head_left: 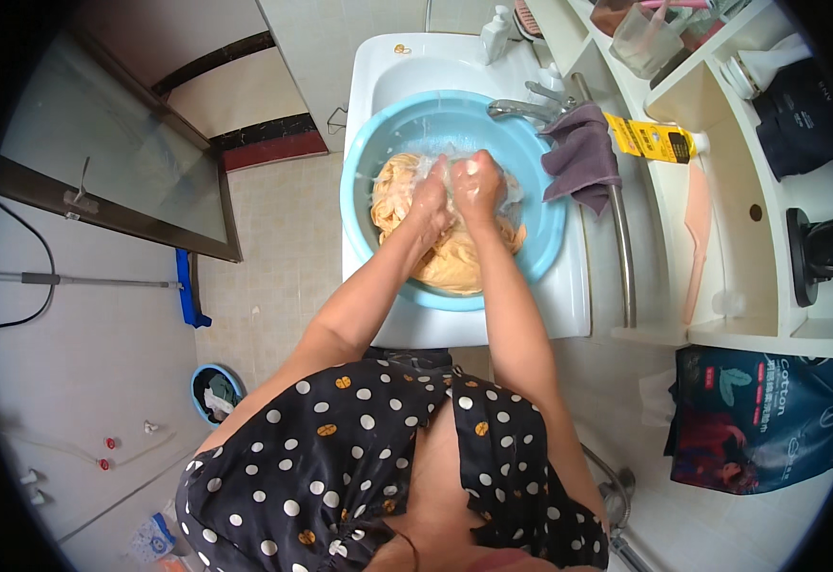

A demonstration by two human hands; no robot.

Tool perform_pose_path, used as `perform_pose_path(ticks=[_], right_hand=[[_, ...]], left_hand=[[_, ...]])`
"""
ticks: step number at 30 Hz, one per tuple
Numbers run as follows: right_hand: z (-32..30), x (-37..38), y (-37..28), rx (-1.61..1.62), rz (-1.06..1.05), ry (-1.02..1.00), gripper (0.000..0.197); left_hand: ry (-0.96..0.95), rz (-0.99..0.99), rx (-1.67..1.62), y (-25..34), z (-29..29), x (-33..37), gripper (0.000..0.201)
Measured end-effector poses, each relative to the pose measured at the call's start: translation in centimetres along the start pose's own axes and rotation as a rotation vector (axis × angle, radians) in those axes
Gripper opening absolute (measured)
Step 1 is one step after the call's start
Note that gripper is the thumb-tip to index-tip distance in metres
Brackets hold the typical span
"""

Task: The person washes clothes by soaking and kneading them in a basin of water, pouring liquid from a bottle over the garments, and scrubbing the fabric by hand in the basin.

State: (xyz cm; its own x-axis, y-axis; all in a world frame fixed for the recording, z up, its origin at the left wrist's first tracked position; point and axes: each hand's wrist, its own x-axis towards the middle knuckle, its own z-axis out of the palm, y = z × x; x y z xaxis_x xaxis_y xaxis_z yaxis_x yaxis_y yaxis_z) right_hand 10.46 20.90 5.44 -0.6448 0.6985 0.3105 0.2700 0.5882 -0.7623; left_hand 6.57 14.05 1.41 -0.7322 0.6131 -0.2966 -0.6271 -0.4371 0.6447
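Observation:
A light blue plastic basin sits in the white washbasin. In it lies a wet, pale orange cloth, bunched up among suds and soapy water. My left hand grips part of the cloth, its fingers curled and covered with foam. Close against it on the right, my right hand is closed in a fist on the cloth too. Foam hides the exact folds between the two hands.
Behind the basin are a chrome faucet and a white pump bottle. A purple towel hangs on a metal rail at the right. Shelves hold a yellow tube and a pink spatula-shaped tool. A small bucket stands on the floor.

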Motion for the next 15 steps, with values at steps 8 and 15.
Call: perform_pose_path(ticks=[8,15], right_hand=[[-0.4,-5.5,-3.0,-0.061,-0.439,0.009,0.019],[-0.6,0.9,2.0,0.005,0.232,-0.033,0.025]], left_hand=[[-0.052,-0.245,-0.141,2.8,0.5,-1.4,0.047],[-0.026,-0.192,0.029,1.7,0.1,-1.5,0.03]])
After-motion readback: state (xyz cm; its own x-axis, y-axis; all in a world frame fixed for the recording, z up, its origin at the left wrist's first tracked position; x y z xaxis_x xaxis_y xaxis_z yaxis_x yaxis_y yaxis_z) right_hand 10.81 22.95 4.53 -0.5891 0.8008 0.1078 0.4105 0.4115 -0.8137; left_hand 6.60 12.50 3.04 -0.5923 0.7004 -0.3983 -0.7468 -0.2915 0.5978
